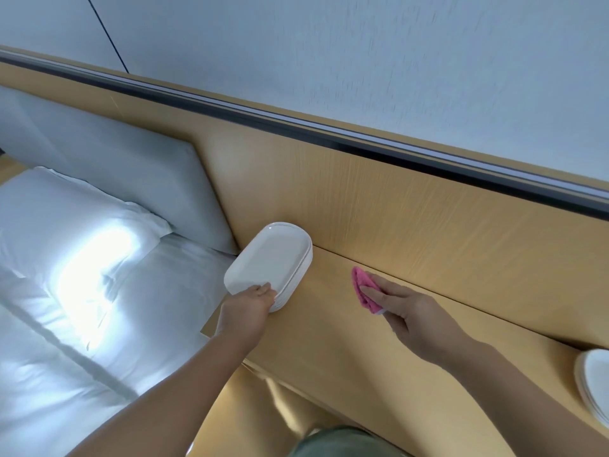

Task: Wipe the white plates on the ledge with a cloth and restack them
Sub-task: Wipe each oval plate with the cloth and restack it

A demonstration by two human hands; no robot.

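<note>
The left hand [250, 305] clasps the near end of the stack of oval white plates [270, 262], probably to steady it or lift the top one; the right hand [405, 311] holds a folded pink cloth [362, 288], ready to wipe, just right of the stack on the wooden ledge [329, 341]; the stack's long axis runs away from the left hand toward the wall panel; a second plate stack [593, 387] sits far right.

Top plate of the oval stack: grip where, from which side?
Probably its near short end: thumb on the rim, fingers under the lip, coming from the person's side, where the left hand holds the stack. The far end of the top plate sits close to the back panel, leaving little room.
</note>
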